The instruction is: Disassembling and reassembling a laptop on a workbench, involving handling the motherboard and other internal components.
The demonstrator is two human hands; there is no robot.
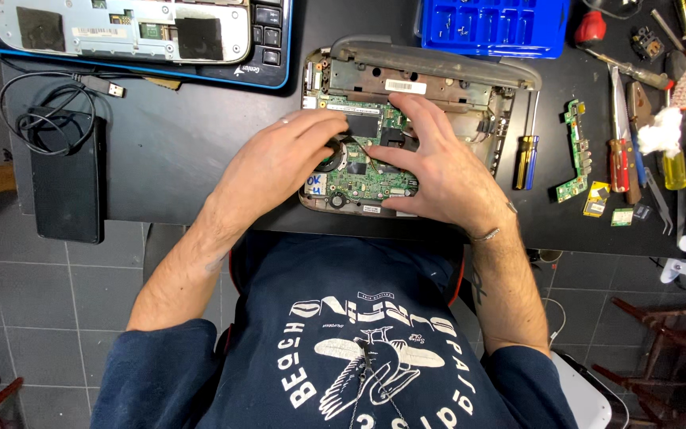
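Board centre: my left hand (pixel 279 163) and right hand (pixel 430 163) cover the circuit board (pixel 363 179).
Fingertips: hidden against the fan.
Keyboard (pixel 267 48), 11 o'clock: cut off.
Blue tray (pixel 494 28), 1 o'clock: cut off.

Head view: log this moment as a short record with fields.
Surface: dark table
Main item: opened laptop, green circuit board bared
Left hand: resting on the board, fingers by the fan
Right hand: spread over the board, fingertips touching it
Right of laptop: screwdriver, small board strip, red-handled tools
Far edge: blue parts tray, keyboard
Left: black slab with a coiled cable
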